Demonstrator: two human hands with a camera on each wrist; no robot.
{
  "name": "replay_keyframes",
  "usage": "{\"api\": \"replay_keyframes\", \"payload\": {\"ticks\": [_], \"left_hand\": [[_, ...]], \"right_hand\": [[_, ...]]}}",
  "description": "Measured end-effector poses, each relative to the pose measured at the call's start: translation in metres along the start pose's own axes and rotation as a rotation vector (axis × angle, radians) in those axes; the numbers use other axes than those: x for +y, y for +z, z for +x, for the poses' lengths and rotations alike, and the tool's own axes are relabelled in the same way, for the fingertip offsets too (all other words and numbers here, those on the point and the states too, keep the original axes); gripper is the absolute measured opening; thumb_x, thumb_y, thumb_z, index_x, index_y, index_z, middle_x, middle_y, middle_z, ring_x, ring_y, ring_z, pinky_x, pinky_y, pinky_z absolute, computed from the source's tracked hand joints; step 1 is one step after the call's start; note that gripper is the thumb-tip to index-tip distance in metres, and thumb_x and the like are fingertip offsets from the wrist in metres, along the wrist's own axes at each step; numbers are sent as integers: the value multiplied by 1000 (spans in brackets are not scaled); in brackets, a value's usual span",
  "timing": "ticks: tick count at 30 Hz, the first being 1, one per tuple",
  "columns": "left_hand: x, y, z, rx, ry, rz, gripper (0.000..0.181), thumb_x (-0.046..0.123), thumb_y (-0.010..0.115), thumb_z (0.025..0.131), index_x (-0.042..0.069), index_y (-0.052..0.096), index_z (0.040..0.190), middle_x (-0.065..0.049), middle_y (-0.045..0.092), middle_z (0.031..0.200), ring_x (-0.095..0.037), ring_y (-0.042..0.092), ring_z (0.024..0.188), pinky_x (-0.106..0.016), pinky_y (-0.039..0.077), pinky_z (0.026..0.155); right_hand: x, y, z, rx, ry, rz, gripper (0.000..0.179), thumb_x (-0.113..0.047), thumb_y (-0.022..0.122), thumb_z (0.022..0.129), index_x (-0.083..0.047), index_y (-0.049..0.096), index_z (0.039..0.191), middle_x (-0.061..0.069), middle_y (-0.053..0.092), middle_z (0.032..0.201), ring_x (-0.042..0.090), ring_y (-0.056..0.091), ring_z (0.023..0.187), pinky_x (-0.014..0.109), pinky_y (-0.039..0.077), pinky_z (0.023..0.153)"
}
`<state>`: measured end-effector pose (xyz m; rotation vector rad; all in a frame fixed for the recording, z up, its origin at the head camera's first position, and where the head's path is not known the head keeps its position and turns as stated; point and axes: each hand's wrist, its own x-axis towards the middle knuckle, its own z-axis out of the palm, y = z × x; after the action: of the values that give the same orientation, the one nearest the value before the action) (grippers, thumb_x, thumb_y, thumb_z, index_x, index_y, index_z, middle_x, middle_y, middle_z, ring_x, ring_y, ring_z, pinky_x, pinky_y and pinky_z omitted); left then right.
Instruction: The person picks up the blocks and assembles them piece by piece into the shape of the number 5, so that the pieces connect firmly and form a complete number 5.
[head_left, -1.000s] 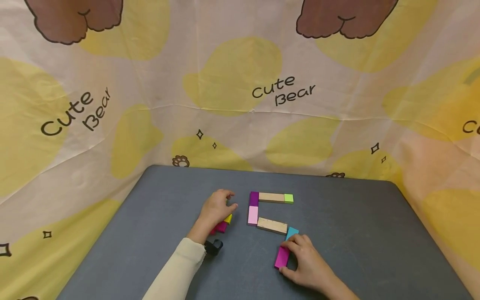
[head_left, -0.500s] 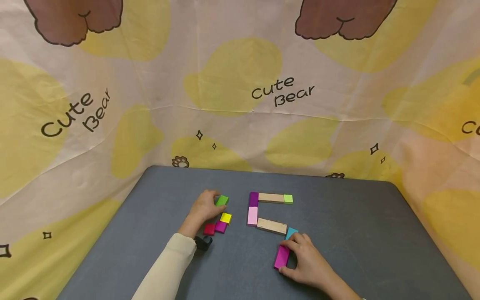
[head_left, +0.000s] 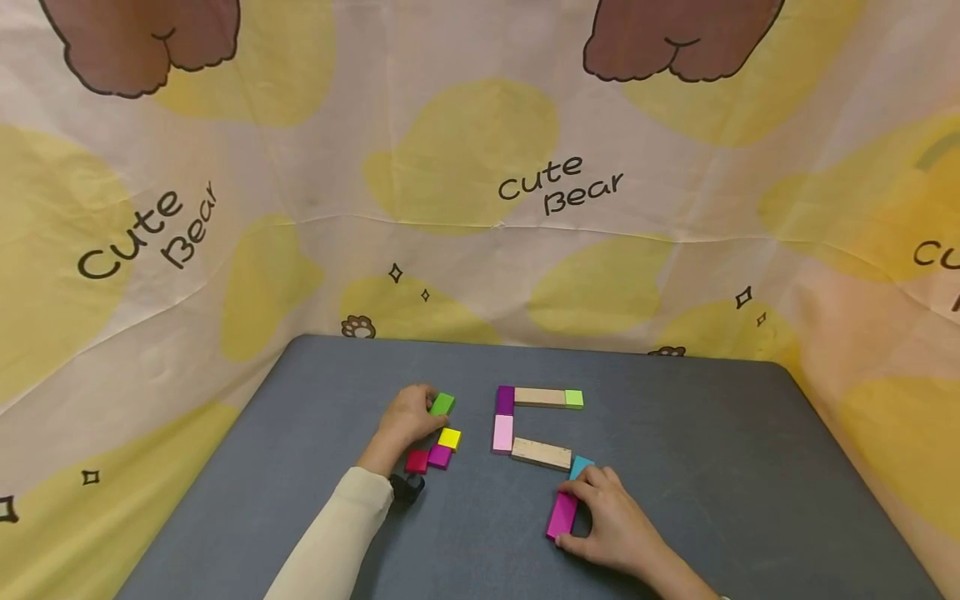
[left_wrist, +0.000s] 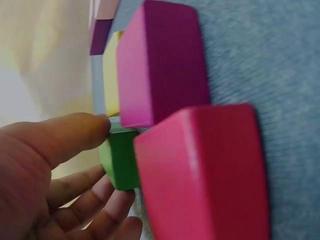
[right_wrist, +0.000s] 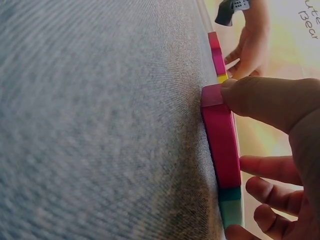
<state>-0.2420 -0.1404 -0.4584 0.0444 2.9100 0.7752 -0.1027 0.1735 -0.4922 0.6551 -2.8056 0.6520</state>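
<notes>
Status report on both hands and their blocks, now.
Left hand pinches green block. Right hand grips long magenta block, blue block at its far end. Yellow block close by left hand; no obstruction evident.

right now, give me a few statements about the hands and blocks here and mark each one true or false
1. The left hand and the right hand each hold a block. True.
2. The right hand's block is white. False: it is the long magenta block.
3. The left hand holds a plain wooden block. False: it holds the green block.
4. The light pink block meets the purple block end to end. True.
5. In the head view, the red block lies left of the yellow block. True.
</notes>
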Motion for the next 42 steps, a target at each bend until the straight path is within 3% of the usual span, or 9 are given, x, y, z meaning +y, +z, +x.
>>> {"api": "replay_keyframes", "payload": {"ticks": [10,17,22,27,34,42], "left_hand": [[1,2,1,43,-18,16,45,26,77,74,8,67,114,-8,68,101,-20,59,82,-36,49,72],[4,2,-4,146,17,23,47,27,76,70,15,69,115,-2,66,100,-17,56,80,-31,44,66],[13,1,-15,206,106,11,43,25,76,70,21,71,113,3,63,95,-13,54,76,-27,40,60],[23,2,-33,203,198,-26,39,25,76,71,22,71,109,6,63,94,-11,55,78,-26,43,61],[31,7,-55,147,341,-23,37,24,74,71,23,71,108,7,63,96,-8,55,79,-25,45,62],[38,17,-75,70,546,57,35,21,72,70,24,71,104,11,62,90,-6,50,73,-19,38,57]], "right_hand": [[-1,-1,1,-16,25,-39,55,-47,87,56,-19,72,100,-12,52,92,6,39,84,24,43,67],[-2,-2,2,-25,44,-38,54,-46,87,55,-20,72,99,-12,55,93,7,41,85,25,45,67],[-2,-1,1,-34,54,-31,55,-47,87,55,-20,71,100,-12,56,93,8,42,87,26,46,68],[-2,-2,1,-44,65,-21,55,-48,88,55,-21,71,101,-11,56,94,8,43,88,26,47,68],[-4,-4,2,-48,66,-25,55,-45,88,54,-20,71,100,-10,57,94,8,43,87,26,47,69],[-4,-3,1,-43,66,-22,55,-45,88,54,-20,70,100,-12,56,92,8,42,85,25,46,68]]}}
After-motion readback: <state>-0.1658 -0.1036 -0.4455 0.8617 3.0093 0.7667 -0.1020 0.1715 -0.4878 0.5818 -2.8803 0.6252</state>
